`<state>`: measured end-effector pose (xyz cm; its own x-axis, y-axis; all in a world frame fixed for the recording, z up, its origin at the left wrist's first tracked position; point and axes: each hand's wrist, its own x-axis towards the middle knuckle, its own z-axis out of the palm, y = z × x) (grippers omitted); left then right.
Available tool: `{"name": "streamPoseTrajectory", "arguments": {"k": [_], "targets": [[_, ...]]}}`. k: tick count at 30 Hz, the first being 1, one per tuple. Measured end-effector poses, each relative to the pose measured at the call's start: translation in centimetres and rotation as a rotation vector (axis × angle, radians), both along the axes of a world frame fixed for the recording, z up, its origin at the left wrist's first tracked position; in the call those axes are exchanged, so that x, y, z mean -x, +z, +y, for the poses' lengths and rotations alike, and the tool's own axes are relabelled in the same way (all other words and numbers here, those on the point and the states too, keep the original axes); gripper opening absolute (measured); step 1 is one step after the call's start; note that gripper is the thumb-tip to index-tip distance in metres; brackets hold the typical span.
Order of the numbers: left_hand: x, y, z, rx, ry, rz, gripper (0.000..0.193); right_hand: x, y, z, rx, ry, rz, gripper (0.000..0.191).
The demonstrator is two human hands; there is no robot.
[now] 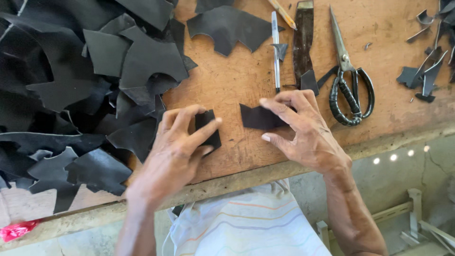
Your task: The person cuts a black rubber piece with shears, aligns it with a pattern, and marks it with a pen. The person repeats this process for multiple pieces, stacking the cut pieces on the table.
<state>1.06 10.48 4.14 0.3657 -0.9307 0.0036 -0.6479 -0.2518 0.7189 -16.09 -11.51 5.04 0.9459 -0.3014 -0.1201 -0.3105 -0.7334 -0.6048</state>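
My left hand (177, 142) pinches a small dark leather piece (210, 130) between thumb and fingers, just above the wooden board (227, 80). My right hand (303, 128) presses another small dark leather piece (258, 117) flat against the board, fingers spread over its right end. The two pieces lie a short gap apart near the board's front edge.
A big heap of black leather offcuts (80, 80) covers the board's left side. A larger cut piece (230, 26), a pen (275, 47), a pencil (283, 13), a dark flat tool (303, 42) and scissors (350, 80) lie beyond my hands. More scraps (424, 76) sit at the far right.
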Motion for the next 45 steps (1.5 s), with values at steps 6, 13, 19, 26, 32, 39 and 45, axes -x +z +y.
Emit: {"name": "streamPoseTrajectory", "arguments": {"k": [6,13,19,26,32,39,45], "targets": [[0.1,-0.6,-0.3,-0.158,0.18,0.029,0.057,-0.2,-1.1,0.8,0.048,0.022,-0.058,0.06],[-0.7,-0.1,0.9,-0.057,-0.004,0.017,0.067,0.1,-1.0,0.6,0.026,-0.001,-0.081,0.056],[0.4,-1.8,-0.2,-0.053,0.158,-0.096,0.071,-0.3,-1.2,0.9,0.021,-0.029,-0.101,0.055],[2.7,-3.8,-1.7,0.054,0.338,-0.237,0.068,-0.3,-1.0,0.9,0.026,-0.02,-0.088,0.055],[2.6,-3.5,0.1,0.163,0.113,-0.196,0.037,-0.2,-0.9,1.1,0.024,0.022,-0.093,0.057],[2.4,-2.8,0.6,0.052,0.021,-0.116,0.057,-0.2,-1.1,1.3,-0.004,0.041,-0.094,0.057],[2.4,-2.7,0.3,0.067,0.02,-0.141,0.055,-0.2,-1.2,1.4,0.01,0.03,-0.099,0.057]]}}
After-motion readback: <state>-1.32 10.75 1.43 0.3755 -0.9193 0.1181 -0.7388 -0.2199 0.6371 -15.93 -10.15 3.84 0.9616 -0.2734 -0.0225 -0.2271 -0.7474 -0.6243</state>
